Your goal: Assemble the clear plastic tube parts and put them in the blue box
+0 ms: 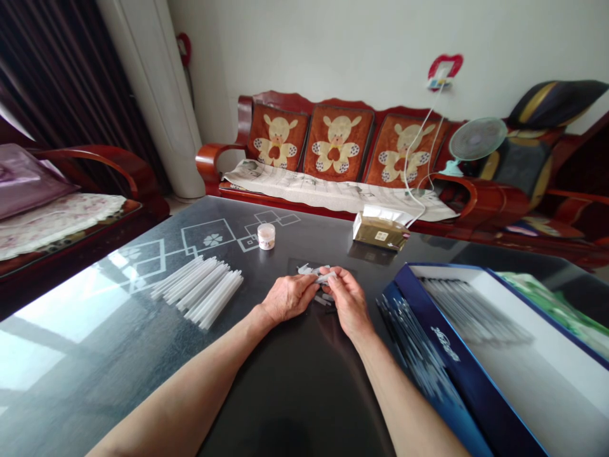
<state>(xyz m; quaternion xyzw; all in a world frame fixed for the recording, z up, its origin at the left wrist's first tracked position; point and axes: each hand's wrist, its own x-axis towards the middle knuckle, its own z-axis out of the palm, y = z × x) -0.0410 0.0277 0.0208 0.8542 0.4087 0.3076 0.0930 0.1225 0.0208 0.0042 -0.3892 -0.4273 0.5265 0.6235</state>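
Note:
Over the middle of the dark table, my left hand (291, 297) and my right hand (351, 301) meet with fingertips pinched. Between them is a small translucent white plastic piece (326, 278); its exact kind is too small to tell. Both hands are closed on it, though the left fingertips are partly hidden. More small whitish pieces (324, 299) lie in a loose heap beneath and behind my fingers, partly covered by them. To the left of my left hand, a row of white translucent tubes (202, 289) rests side by side on the table.
A small lidded jar (266, 237) stands beyond my hands, and a tissue pack (380, 230) sits farther right. At the right is a blue box (480, 374) with a white inside and thin grey rods. Dark thin rods (423, 346) lie along its near side.

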